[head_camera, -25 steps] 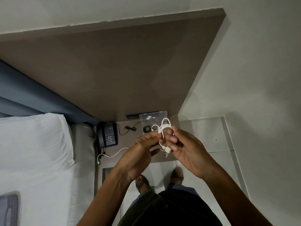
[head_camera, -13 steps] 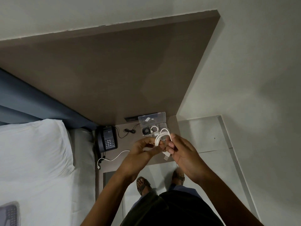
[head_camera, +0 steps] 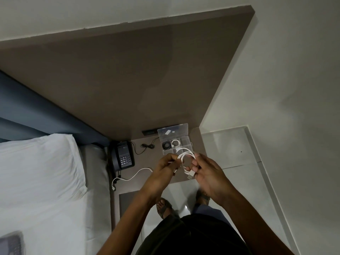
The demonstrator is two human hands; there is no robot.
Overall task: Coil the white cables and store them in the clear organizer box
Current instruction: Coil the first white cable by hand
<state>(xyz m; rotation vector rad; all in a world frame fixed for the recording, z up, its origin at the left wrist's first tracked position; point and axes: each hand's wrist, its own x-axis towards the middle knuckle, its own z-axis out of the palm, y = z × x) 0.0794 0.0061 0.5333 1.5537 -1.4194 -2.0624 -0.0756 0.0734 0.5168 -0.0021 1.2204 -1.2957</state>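
Your left hand (head_camera: 161, 171): pinches the cable coil (head_camera: 186, 156).
Your right hand (head_camera: 207, 173): grips its plug end.
Coil: just above the box (head_camera: 175, 139).

The box (head_camera: 175, 142) sits at the back of the desk (head_camera: 197, 142), lid open, with a coil (head_camera: 176, 143) in one compartment. The phone (head_camera: 123, 156) stands to its left; a loose cable (head_camera: 134, 175) lies before the phone. The bed (head_camera: 46, 181) adjoins the desk's left side.
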